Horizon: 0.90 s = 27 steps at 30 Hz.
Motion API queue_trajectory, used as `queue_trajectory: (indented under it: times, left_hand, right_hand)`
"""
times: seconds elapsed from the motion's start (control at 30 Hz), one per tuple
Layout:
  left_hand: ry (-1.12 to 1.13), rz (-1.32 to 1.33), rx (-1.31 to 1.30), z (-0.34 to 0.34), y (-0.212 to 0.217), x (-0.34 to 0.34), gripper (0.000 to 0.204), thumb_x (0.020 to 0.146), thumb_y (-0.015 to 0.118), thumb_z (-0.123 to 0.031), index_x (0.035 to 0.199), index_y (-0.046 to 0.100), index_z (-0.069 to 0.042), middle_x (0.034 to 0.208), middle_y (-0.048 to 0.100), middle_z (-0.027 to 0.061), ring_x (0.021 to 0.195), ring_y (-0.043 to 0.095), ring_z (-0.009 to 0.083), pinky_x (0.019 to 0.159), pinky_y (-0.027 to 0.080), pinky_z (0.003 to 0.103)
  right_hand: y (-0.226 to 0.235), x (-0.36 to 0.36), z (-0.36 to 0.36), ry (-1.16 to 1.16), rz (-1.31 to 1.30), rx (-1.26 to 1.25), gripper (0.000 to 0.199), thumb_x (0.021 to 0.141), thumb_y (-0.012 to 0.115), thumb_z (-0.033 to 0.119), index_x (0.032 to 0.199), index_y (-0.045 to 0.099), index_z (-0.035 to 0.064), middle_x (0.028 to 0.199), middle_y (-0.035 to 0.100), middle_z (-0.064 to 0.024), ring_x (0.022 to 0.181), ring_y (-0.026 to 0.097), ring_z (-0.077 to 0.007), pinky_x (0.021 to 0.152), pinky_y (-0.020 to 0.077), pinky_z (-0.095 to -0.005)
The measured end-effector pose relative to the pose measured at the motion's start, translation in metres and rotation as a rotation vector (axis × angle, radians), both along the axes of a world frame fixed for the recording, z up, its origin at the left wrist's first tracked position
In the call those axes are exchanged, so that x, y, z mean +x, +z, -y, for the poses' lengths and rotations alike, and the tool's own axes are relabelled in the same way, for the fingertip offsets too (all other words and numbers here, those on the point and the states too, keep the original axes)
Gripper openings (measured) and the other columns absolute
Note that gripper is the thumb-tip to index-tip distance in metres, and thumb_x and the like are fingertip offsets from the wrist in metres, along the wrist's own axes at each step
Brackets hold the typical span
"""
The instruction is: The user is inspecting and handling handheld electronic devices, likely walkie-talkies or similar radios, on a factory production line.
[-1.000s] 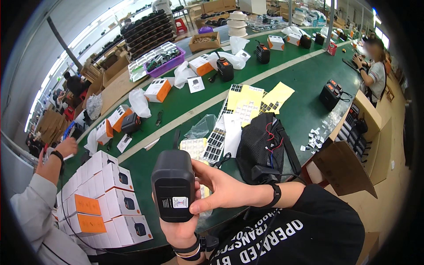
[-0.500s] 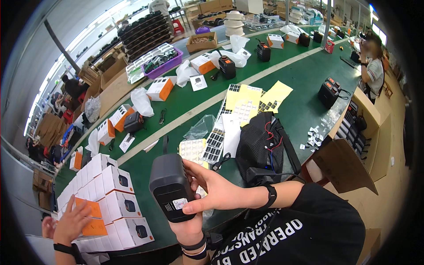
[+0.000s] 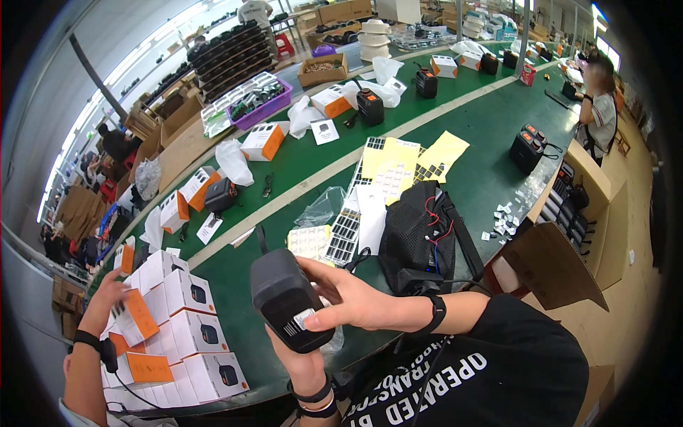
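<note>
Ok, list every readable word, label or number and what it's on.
Black shirt: large white lettering, legible; I won't copy its words.
Held black device: pale label, too small to read.
Stacked white boxes: print too small to read.
White cards: print too small.

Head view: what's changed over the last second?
The black device has tipped, its upper end leaning left. A co-worker's hand has come to the white box stack and taken hold of an orange-ended box, now tilted. Cartons on the green belt have shifted right. The left hand and right hand stay on the device; yellow sheets and black mesh bag lie as before.
</note>
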<state>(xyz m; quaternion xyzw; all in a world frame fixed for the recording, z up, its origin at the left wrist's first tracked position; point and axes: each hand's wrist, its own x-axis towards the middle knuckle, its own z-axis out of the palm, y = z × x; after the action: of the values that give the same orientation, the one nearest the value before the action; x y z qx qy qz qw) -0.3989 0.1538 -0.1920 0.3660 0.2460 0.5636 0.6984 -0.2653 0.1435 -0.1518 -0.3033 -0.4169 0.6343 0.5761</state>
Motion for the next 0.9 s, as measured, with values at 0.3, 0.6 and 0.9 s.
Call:
queue_trajectory:
  times: [0.3, 0.6, 0.9]
  left_hand:
    - [0.384, -0.545, 0.439, 0.010, 0.021, 0.002, 0.075, 0.079, 0.063, -0.042, 0.130, 0.026, -0.001, 0.121, 0.042, 0.0136, 0.109, 0.048, 0.0233, 0.091, 0.043, 0.035]
    - [0.207, -0.068, 0.158, 0.015, 0.011, -0.011, 0.076, 0.081, 0.061, -0.043, 0.131, 0.027, 0.003, 0.122, 0.044, 0.0163, 0.107, 0.052, 0.0257, 0.089, 0.046, 0.037]
    - [0.178, -0.239, 0.147, 0.009, 0.013, -0.020, 0.075, 0.082, 0.062, -0.039, 0.133, 0.024, 0.001, 0.123, 0.043, 0.0154, 0.110, 0.049, 0.0253, 0.092, 0.041, 0.036]
  right_hand:
    - [0.016, -0.004, 0.014, -0.573, 1.050, 0.756, 0.094, 0.057, 0.074, 0.013, 0.134, 0.023, -0.0064, 0.127, 0.035, -0.0204, 0.115, 0.037, -0.0370, 0.097, 0.0308, -0.0443]
    - [0.035, 0.026, 0.015, -0.092, 0.524, 0.332, 0.071, 0.075, 0.071, 0.018, 0.133, 0.033, 0.0014, 0.130, 0.043, -0.0146, 0.118, 0.045, -0.0214, 0.099, 0.0353, -0.0342]
    - [0.025, 0.041, -0.021, 0.090, 0.689, 0.181, 0.061, 0.068, 0.074, 0.027, 0.118, 0.051, 0.0014, 0.092, 0.061, -0.0087, 0.080, 0.057, -0.0128, 0.065, 0.0473, -0.0252]
